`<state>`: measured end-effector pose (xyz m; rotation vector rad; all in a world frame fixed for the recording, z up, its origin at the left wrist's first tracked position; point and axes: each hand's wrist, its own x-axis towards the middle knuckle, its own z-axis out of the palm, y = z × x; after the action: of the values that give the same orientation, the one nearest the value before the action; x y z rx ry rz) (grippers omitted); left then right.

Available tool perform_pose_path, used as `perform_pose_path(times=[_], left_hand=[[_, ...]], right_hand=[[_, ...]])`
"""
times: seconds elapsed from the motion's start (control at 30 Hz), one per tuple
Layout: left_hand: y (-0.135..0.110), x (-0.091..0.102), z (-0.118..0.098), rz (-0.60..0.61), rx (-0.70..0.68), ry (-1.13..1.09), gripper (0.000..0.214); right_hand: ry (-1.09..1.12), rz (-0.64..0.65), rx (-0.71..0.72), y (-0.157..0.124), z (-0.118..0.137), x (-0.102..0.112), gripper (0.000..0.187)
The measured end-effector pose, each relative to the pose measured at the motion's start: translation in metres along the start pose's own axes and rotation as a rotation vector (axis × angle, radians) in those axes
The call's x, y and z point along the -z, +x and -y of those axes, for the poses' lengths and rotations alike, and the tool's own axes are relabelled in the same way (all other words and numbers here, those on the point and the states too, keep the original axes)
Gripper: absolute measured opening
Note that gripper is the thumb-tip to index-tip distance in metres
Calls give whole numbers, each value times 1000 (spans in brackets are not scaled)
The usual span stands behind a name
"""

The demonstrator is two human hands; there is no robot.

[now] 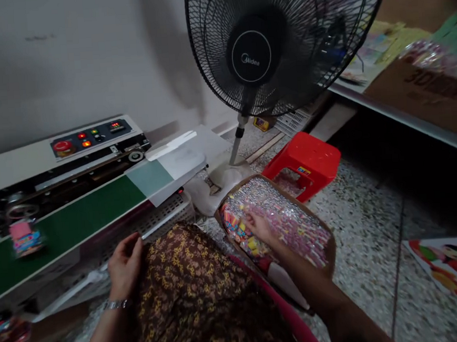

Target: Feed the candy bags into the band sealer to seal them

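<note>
My right hand [260, 227] reaches into a cardboard box [330, 260], fingers bent together over the small items. What they pinch, if anything, is too blurred to name. Inside the box are many shiny pink and silver wrapped pieces [296, 231] and, on the near left side, brightly coloured small pieces [234, 220]. My left hand [125, 264] hovers beside my lap near the conveyor's front edge, its thumb against curled fingers and nothing visible in them. A small clear packet with pink and blue contents [26, 239] lies on the green conveyor belt [93, 216] to the left.
Behind the belt is a machine's control panel [91, 137] with lit buttons. A black standing fan [251, 56] rises ahead. A red plastic stool [310, 159] stands beyond the box. At right are a table edge [414, 117] with a carton and a printed sheet [452, 266] on the floor.
</note>
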<state>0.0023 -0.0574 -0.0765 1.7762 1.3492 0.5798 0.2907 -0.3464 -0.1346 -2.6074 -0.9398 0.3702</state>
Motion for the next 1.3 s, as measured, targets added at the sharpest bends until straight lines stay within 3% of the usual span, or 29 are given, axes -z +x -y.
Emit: perform_pose_path(times=[0.1,0.23,0.4,0.6,0.73,0.87,0.93,1.0,1.1,1.17,1.23,1.3], left_hand=[[-1,0,-1,9,14,-10,45],[-3,2,-5,-9,19,34,45],[-4,4,-9,2,-4,60,46],[-3,1,-10,20,-7,66,45],[0,-1,0,33,-1,37,45],[2,1,-2,39,11,-14,45],[1,-3,-20,57,-26,-48,46],[-3,-14,-52,111,-127,-106,47],[-16,-45,-113,324,-321,-263,53],[-26,-65,-145,489,-361,-398,70],[-33,-77,-162,649,-368,-506,85],[-36,-77,-163,748,-352,-570,89]], right_hand=[[-12,-36,-64,11,22,-28,55],[-170,-41,-167,25,39,-41,63],[-266,-45,-124,20,48,-49,53],[-159,-10,-162,19,56,-59,51],[-145,89,-76,23,56,-51,30],[-97,130,11,35,45,-13,26],[-80,113,43,43,41,19,29],[-19,128,152,52,45,58,31],[120,212,450,59,78,114,31],[165,242,597,59,112,141,31],[233,317,701,59,145,158,32],[334,443,767,62,171,165,33]])
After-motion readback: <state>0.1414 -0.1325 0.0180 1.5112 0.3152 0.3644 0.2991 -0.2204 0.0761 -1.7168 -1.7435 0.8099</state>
